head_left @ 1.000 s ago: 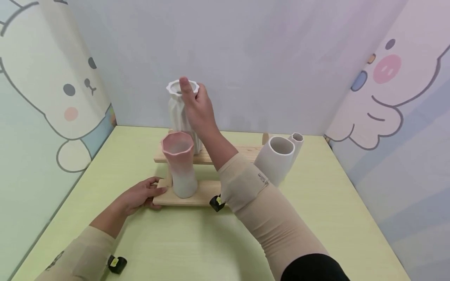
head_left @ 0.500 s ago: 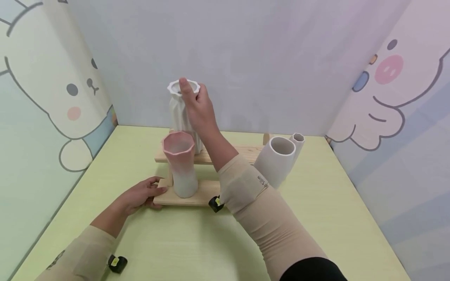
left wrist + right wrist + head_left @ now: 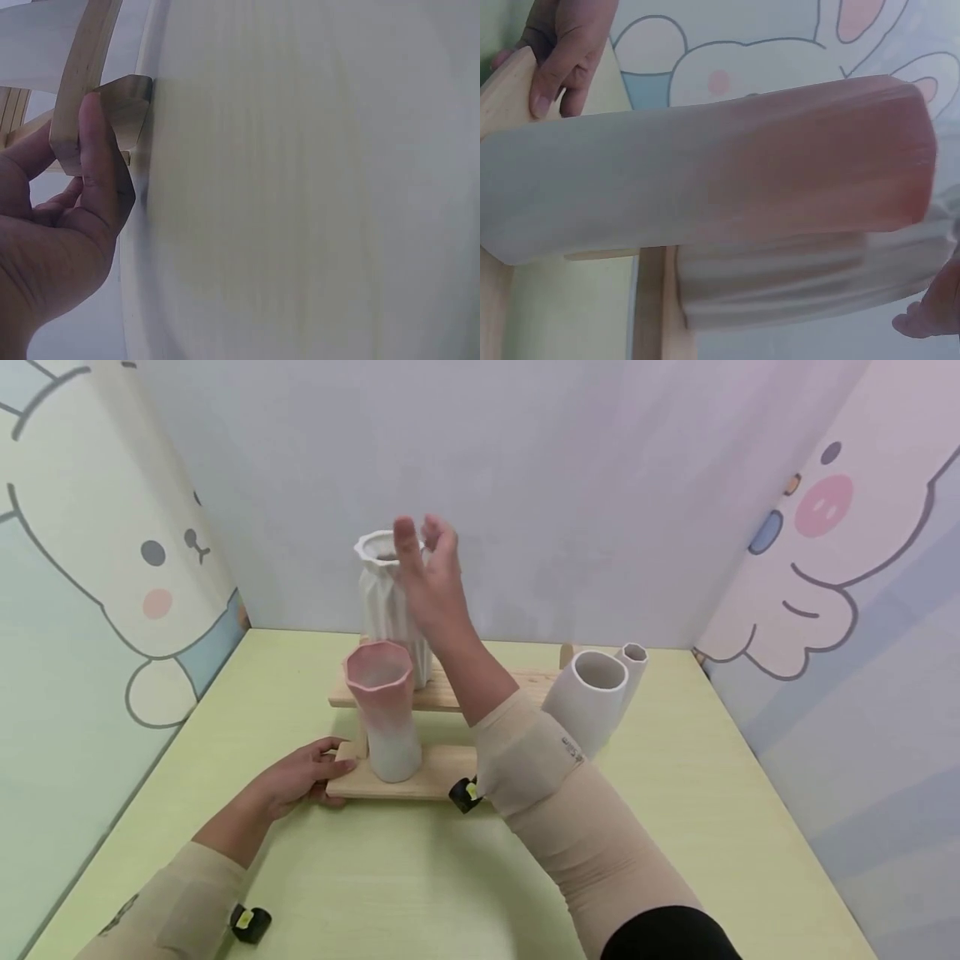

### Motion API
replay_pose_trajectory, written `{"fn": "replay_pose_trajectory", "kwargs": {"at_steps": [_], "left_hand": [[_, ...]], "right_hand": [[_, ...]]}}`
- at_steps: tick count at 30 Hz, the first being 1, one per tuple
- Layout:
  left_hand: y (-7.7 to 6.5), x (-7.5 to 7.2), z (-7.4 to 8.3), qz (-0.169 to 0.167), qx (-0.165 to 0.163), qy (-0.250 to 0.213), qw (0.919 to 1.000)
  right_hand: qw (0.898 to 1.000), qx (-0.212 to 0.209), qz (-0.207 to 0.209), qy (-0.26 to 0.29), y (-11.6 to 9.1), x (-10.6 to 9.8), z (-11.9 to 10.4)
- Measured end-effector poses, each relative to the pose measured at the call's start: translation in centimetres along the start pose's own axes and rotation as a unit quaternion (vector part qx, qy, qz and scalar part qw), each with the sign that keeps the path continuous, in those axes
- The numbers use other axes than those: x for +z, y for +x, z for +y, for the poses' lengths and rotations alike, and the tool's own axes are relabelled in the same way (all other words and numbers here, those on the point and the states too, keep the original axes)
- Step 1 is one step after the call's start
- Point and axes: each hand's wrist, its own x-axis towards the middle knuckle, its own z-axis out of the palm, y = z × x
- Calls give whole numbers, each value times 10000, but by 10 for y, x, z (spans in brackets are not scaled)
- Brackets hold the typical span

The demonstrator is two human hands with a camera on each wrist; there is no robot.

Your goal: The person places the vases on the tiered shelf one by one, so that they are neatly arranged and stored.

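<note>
A two-tier wooden stand (image 3: 442, 764) stands on the table. My left hand (image 3: 300, 775) grips the left end of its lower board, fingers and thumb on either side of the wooden edge (image 3: 75, 97) in the left wrist view. On the upper board, at the left, stands a tall white fluted vase (image 3: 382, 602) with a scalloped rim. Beside its rim is my right hand (image 3: 431, 585), thumb and fingers raised and spread, with nothing held. In front, a pink-to-white vase (image 3: 390, 718) stands upright on the lower board; it fills much of the right wrist view.
To the right, a wide white vase (image 3: 585, 702) and a slim white vase (image 3: 633, 672) lean outward, partly behind my right forearm. The stand's right part is hidden by that arm. A pale wall (image 3: 570, 510) rises behind the green-yellow table (image 3: 360, 877).
My right hand has let go of the white fluted vase and shifted slightly right and up, its fingers spreading. The vases and my left hand stay where they were.
</note>
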Motion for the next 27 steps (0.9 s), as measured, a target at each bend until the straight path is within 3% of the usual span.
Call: {"fn": "replay_pose_trajectory", "kwargs": {"at_steps": [4,9,13,18,23,27], "left_hand": [[0,-3,-1,35,-2,6,10000],[-2,-5,-2,37,-6,24,10000],[-4,-5,-4,3,-32,5,10000],[-5,-6,-2,4,23,30,10000],[-8,-6,-3,26,29,23,10000],[-11,-6,-7,17,-64,-2,10000]], "right_hand": [[9993,-239,133,240,-12,-17,-23],[9953,-753,-61,608,-38,-48,-53],[9900,-1221,-150,688,-55,-78,-73],[9842,-1556,43,848,-71,-123,-89],[9820,-1525,571,957,-81,-167,-87],[9846,-1182,1016,797,-77,-204,-64]]}}
